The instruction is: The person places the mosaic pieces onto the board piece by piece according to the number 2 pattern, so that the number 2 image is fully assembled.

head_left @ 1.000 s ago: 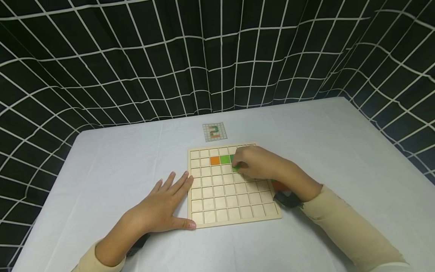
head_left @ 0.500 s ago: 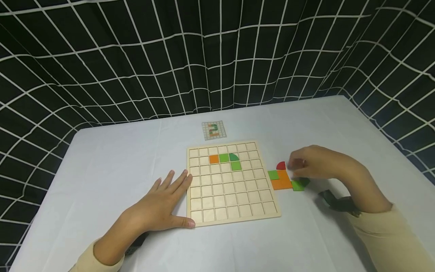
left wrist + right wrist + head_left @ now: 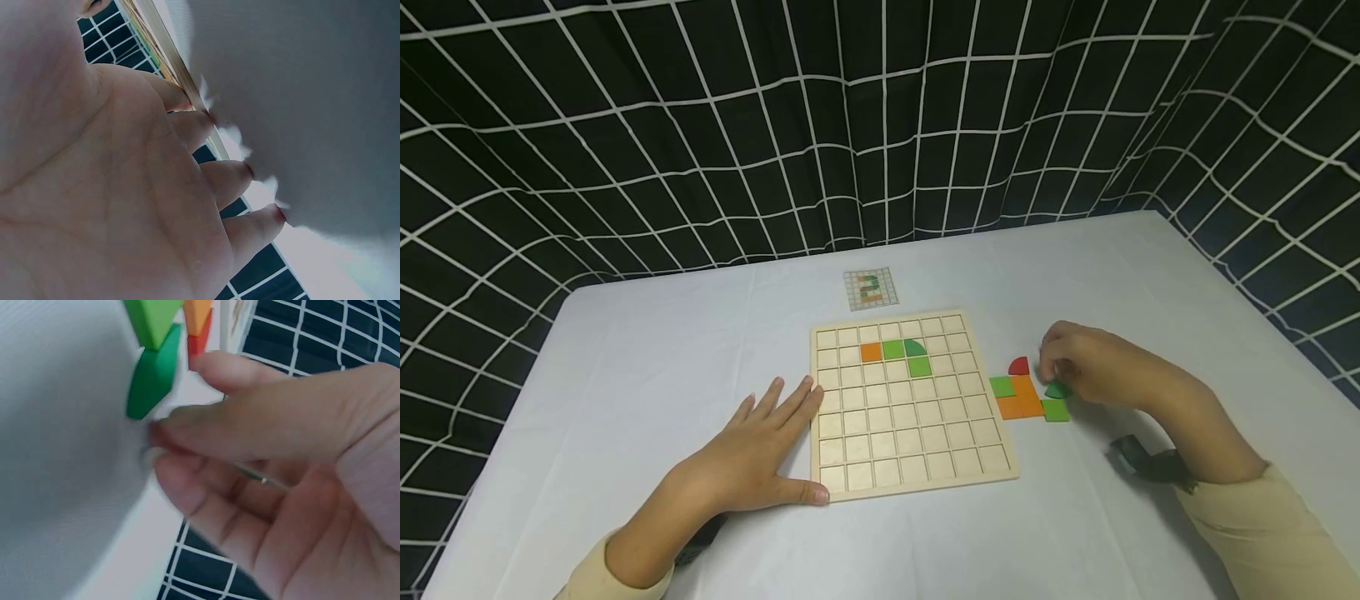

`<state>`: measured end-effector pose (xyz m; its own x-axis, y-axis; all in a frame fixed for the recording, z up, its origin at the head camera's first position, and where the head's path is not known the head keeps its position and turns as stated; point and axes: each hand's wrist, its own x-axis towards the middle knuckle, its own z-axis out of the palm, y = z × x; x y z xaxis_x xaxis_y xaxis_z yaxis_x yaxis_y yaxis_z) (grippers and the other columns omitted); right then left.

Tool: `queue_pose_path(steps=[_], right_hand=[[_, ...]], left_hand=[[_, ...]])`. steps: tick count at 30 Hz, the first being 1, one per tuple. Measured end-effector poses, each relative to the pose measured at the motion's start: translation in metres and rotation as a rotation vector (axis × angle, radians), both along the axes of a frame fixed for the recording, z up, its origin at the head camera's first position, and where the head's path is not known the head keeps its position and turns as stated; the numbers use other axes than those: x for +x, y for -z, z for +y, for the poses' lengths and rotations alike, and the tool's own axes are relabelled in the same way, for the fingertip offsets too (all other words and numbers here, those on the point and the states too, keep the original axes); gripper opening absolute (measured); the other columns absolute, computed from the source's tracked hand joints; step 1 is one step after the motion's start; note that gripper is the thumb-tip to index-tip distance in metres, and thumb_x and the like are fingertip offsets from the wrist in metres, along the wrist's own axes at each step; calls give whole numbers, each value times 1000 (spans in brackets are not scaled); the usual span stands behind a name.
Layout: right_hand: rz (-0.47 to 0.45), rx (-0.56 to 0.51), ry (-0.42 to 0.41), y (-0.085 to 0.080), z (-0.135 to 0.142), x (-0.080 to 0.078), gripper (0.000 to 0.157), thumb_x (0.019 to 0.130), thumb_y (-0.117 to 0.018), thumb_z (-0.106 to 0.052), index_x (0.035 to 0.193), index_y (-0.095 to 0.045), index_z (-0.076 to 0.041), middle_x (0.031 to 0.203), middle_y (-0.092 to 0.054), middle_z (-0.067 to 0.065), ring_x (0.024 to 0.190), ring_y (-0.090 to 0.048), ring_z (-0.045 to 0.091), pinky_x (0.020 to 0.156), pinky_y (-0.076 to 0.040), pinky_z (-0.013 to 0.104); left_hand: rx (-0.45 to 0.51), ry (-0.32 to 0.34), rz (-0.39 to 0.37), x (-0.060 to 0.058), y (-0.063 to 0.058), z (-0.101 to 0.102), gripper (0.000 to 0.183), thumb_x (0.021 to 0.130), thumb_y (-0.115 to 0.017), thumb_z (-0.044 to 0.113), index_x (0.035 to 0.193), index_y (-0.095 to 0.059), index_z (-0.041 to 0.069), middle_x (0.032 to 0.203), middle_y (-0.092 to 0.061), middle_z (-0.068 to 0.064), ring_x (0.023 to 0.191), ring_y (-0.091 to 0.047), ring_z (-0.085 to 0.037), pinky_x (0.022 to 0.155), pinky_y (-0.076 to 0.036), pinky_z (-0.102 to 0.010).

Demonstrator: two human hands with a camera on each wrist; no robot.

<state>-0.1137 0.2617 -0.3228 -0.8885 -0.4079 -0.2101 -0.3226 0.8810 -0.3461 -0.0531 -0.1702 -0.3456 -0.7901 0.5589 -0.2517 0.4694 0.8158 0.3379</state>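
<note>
The left hand [image 3: 760,458] lies spread, fingers apart, at the left edge of the wooden board [image 3: 917,446] — right of it, the right hand [image 3: 1093,367] curves beside a dark green piece [image 3: 1056,390], whether pinching anything I cannot tell — and a patterned card [image 3: 871,289] lies beyond

Board [image 3: 880,423]: wood, matt, grooved. Tiles [image 3: 1026,402]: smooth, painted-looking finish. Table cover [image 3: 692,350]: matt, faintly creased cloth. Curtain [image 3: 745,158]: matt cloth.

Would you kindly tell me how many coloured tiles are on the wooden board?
4: an orange square, a light green square and a dark green quarter-round in one row, left to right, and another light green square just below the quarter-round.
</note>
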Motion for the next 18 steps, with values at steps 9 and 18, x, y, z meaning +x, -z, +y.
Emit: queue_pose_path(steps=[9,18], right_hand=[[-80,82,85,3,-2,-2,21,85,-80,-21,93,-68,-6,78,-60,0,73,-52,20,65,-52,37],[0,53,59,4,-15,1,23,78,-82,0,97,-75,-11,93,-66,2,83,-56,22,84,-56,48]], left_hand=[[0,-4,2,0,-1,1,118,77,-59,80,161,-17,9,167,-12,-10,150,-6,-45,114,-12,-67],[1,4,7,0,-1,0,118,78,-59,80,161,-16,9,167,-12,-10,149,-6,-45,114,-12,-67]])
